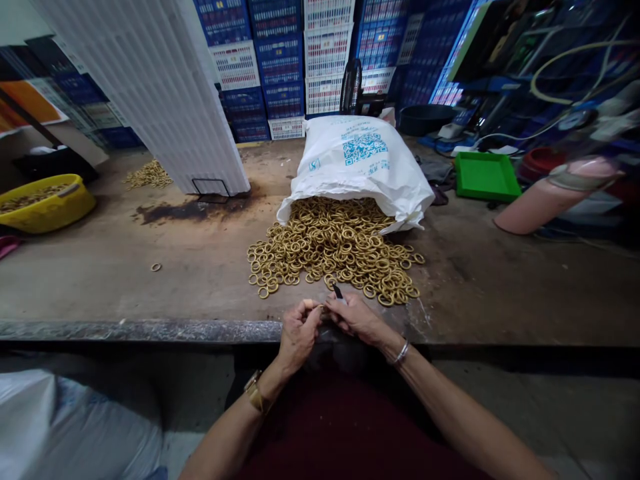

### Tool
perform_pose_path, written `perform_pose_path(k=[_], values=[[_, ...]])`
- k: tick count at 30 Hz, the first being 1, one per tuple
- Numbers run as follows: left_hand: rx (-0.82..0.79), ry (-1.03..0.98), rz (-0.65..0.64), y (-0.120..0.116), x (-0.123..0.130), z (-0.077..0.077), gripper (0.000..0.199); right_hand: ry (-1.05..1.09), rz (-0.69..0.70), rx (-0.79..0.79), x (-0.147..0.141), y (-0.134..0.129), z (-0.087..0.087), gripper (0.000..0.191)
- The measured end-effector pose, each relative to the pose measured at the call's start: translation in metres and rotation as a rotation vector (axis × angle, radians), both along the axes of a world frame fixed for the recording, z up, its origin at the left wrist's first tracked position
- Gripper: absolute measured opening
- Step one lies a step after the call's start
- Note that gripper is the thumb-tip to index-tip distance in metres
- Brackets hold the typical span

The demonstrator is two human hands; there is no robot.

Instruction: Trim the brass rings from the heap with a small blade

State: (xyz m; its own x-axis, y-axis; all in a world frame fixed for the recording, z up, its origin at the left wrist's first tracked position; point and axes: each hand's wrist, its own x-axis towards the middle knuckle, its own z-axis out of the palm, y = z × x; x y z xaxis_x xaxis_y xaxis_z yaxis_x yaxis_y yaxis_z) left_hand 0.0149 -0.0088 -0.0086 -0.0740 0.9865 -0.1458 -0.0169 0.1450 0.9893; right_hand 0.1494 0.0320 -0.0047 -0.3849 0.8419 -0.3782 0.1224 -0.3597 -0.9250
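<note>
At the table's front edge my two hands meet, fingertips close together. My left hand is closed in a pinch on a brass-coloured ring, mostly hidden by the fingers. Closed round a small knife, my right hand has the dark blade pointing up and away from me. Just beyond the hands lies a heap of brass-coloured rings, spilling from the mouth of a white woven sack lying on its side.
A single loose ring lies to the left. A yellow basin, a small ring pile and a tall white ribbed panel stand further left. At right are a green tray and a pink bottle. Stacked crates line the back.
</note>
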Motion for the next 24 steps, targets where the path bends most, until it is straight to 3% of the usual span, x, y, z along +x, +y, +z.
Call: perform_pose_path(k=[5,10,13,15,18,24], values=[[-0.108,-0.131,-0.085,-0.001,-0.002,0.002,0.026,-0.088,-0.027,0.035,-0.005,0.002,0.004,0.025],[-0.211,-0.444,-0.145,-0.002,-0.004,0.000,0.027,-0.099,-0.045,0.096,-0.007,0.006,0.002,0.018],[-0.204,-0.535,-0.121,-0.002,-0.003,-0.001,0.026,-0.195,-0.087,0.239,-0.006,0.008,-0.004,0.014],[-0.180,-0.515,-0.105,-0.002,-0.003,-0.002,0.027,-0.300,-0.053,0.402,-0.004,0.008,-0.007,0.014],[-0.140,-0.428,-0.077,-0.001,-0.003,-0.005,0.030,-0.397,0.120,0.617,-0.002,0.003,-0.010,0.012],[-0.070,-0.270,-0.090,0.000,-0.007,-0.008,0.031,-0.575,0.251,0.757,-0.004,-0.006,-0.011,0.011]])
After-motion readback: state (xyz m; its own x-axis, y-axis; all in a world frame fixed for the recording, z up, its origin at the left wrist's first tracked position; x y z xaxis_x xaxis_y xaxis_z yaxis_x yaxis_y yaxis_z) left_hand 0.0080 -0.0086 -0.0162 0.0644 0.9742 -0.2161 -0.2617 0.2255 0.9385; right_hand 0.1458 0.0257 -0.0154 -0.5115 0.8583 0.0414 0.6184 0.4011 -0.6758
